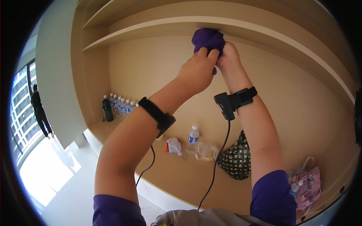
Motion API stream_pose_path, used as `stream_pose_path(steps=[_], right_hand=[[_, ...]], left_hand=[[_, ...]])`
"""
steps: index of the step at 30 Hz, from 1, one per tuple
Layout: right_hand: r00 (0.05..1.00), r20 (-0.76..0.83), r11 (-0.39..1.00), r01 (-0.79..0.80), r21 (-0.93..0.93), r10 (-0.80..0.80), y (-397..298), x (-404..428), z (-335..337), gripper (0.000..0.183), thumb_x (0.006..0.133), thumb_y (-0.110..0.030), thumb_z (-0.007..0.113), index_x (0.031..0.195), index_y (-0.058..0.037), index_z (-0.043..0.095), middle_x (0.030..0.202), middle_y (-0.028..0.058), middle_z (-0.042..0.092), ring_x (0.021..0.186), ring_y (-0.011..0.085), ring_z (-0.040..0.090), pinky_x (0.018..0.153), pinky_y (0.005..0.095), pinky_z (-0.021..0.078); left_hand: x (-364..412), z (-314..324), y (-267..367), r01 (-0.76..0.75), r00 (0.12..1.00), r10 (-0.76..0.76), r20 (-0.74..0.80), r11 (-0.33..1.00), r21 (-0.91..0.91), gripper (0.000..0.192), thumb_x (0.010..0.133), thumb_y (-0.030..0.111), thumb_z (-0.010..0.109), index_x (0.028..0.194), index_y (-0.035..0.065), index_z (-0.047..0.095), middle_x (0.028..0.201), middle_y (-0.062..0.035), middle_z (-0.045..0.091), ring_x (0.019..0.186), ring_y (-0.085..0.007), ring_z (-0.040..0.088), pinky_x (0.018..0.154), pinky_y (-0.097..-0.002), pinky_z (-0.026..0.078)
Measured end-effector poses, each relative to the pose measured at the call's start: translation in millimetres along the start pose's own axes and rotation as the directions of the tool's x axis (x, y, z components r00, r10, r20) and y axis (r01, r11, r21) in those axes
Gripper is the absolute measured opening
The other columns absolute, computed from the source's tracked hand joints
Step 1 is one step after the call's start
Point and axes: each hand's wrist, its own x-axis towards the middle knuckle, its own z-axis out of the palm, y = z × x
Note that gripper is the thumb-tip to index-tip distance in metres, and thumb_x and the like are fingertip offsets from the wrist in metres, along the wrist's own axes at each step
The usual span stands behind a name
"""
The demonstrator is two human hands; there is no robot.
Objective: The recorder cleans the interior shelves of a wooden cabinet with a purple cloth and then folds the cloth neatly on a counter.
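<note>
Both of my arms are stretched up toward the underside of a wooden shelf. A bunched purple cloth [208,39] is between my hands, just below the shelf's front edge [198,19]. My left hand [200,67] grips it from the near side, with fingertips pressed into the fabric. On the other side, my right hand [230,55] holds the cloth's right edge; its fingers are partly hidden behind the fabric. A small purple end hangs below, beside my left hand. Each forearm wears a black strap with a small cabled device.
On the lower wooden surface [175,175] stand several water bottles [123,106], a dark bottle [107,108] and a single water bottle [193,138]. Nearby lie a pink hairbrush [174,144], a clear plastic bag [208,151], a black patterned bag [236,161] and a pink bag [308,183]. A person [39,110] stands by the window.
</note>
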Motion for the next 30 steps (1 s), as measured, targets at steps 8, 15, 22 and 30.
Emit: stream_pose_path(steps=[8,15,22,30], right_hand=[[0.976,-0.173,0.989,0.141,0.038,-0.133,80,44,37,0.02,0.09,-0.004,0.047,0.096,0.0084,0.061,0.088,0.0168,0.066,0.079,0.0273,0.064,0.078,0.039,0.0544],[0.977,-0.117,0.976,0.164,-0.14,-0.181,-21,-39,-7,0.034,0.1,-0.019,0.043,0.119,0.0076,0.055,0.113,0.0203,0.064,0.102,0.0318,0.064,0.095,0.0449,0.0519],[0.959,-0.237,0.968,0.102,-0.23,-0.157,-18,-32,4,0.033,0.1,-0.019,0.044,0.117,0.007,0.057,0.111,0.0185,0.065,0.098,0.0304,0.064,0.087,0.0448,0.0545],[0.983,0.171,0.997,-0.049,-0.063,0.059,133,116,75,0.026,0.094,-0.007,0.045,0.104,0.0105,0.061,0.098,0.0216,0.067,0.091,0.0321,0.067,0.084,0.0428,0.0561]], left_hand=[[-15,-22,-105,-0.053,0.996,0.045,-0.077,0.994,-0.098,0.039,0.077,-0.001,0.061,0.115,0.0058,0.052,0.103,-0.0225,0.057,0.092,-0.0439,0.059,0.077,-0.0503,0.05],[10,36,-44,-0.326,0.945,0.296,-0.141,0.891,-0.317,0.043,0.075,0.003,0.064,0.117,0.0068,0.053,0.1,-0.0176,0.055,0.089,-0.0374,0.061,0.072,-0.0453,0.053],[22,30,-61,-0.448,0.884,0.406,-0.232,0.877,-0.175,0.042,0.076,0.008,0.066,0.116,0.0057,0.054,0.094,-0.0145,0.053,0.082,-0.0321,0.06,0.067,-0.0418,0.054],[-30,-58,-200,-0.147,0.967,0.158,-0.2,0.987,0.066,0.044,0.075,-0.001,0.062,0.117,0.008,0.054,0.101,-0.018,0.054,0.089,-0.0392,0.059,0.077,-0.0466,0.05]])
